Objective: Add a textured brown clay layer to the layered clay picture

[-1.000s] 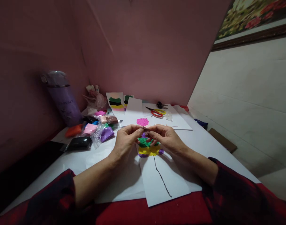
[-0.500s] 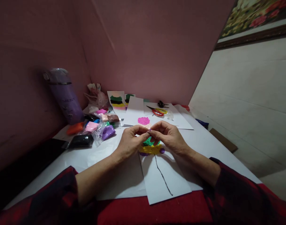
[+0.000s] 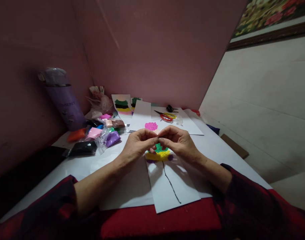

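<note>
My left hand [image 3: 138, 142] and my right hand [image 3: 179, 141] meet fingertip to fingertip above a white card [image 3: 173, 190]. Thumbs and forefingers of both are pinched around a tiny bit of purple clay, now almost wholly hidden by the fingers. Under them the card carries a relief of coloured clay: a pink round patch [image 3: 151, 126] at the top, green [image 3: 162, 148], then a yellow band [image 3: 159, 156] with purple [image 3: 170, 157] at its lower edge. A wavy black line [image 3: 171, 184] runs down the card from there.
Bagged clay lies at left, including black [image 3: 82, 148], purple [image 3: 112, 138] and orange [image 3: 76, 135] packs. Behind it stands a purple bottle [image 3: 66, 105]. Red-and-yellow-handled scissors [image 3: 167, 116] rest on white paper at the back, near a striped card [image 3: 122, 107] against the wall.
The whole view has shifted slightly. My hands stay pinched together over the card; the purple bit that showed between the fingertips is now barely visible.
</note>
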`<state>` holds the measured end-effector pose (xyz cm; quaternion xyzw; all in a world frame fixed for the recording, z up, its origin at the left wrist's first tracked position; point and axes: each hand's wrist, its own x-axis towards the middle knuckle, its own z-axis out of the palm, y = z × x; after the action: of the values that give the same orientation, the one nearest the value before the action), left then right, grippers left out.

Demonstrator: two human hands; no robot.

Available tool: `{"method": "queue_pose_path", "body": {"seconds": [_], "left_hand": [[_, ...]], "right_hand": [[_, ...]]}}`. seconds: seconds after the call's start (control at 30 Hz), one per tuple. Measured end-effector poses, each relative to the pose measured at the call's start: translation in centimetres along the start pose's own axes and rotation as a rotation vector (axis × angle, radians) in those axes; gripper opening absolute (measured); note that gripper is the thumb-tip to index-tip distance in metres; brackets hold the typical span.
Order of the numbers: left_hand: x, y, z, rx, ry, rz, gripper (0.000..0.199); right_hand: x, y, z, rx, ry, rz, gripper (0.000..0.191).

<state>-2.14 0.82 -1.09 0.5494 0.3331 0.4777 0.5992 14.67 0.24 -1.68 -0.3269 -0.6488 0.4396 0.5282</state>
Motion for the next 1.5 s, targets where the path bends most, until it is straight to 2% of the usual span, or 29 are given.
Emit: {"method": "queue_pose_path", "body": {"seconds": [0.17,0.27,0.33,0.43,0.53,0.77,0.93,1.1,1.2,1.37,1.5], "left_hand": [[-0.02,0.02,0.08,-0.002,0.073,0.014,0.016],[0.02,0.11,0.08,-0.021,0.154,0.042,0.011],[0.11,0.12,0.00,-0.067,0.201,0.055,0.012],[0.26,0.08,-0.17,-0.154,0.256,0.058,0.019],[0.28,-0.02,-0.30,-0.178,0.238,0.020,0.019],[-0.10,-0.30,-0.33,-0.117,0.090,-0.060,0.018],[-0.03,-0.30,-0.13,-0.113,0.095,-0.053,0.029],[0.13,-0.17,0.27,0.085,0.119,0.055,0.013],[0.11,-0.28,0.33,0.159,0.135,0.132,0.012],[0.19,-0.17,0.01,0.091,0.168,0.091,0.009],[0.19,0.09,-0.01,0.060,0.124,0.041,0.016]], "right_hand": [[-0.10,-0.09,0.25,-0.032,0.013,0.003,0.011],[0.00,0.01,0.14,-0.102,0.113,0.002,0.008],[0.14,0.09,-0.07,-0.134,0.179,0.013,0.007],[0.37,0.26,-0.36,-0.122,0.197,0.034,0.011],[0.45,0.51,-0.43,-0.094,0.182,0.032,0.015],[0.11,0.50,-0.07,-0.055,0.121,0.027,0.010],[-0.28,0.23,0.16,-0.008,0.022,0.013,0.018],[-0.24,0.17,0.28,0.027,0.027,0.049,0.020],[-0.16,0.06,0.35,0.019,0.051,0.067,0.020],[-0.25,0.08,0.32,-0.053,0.089,0.042,0.024],[-0.30,0.58,0.17,-0.166,0.079,0.002,0.024]]}}
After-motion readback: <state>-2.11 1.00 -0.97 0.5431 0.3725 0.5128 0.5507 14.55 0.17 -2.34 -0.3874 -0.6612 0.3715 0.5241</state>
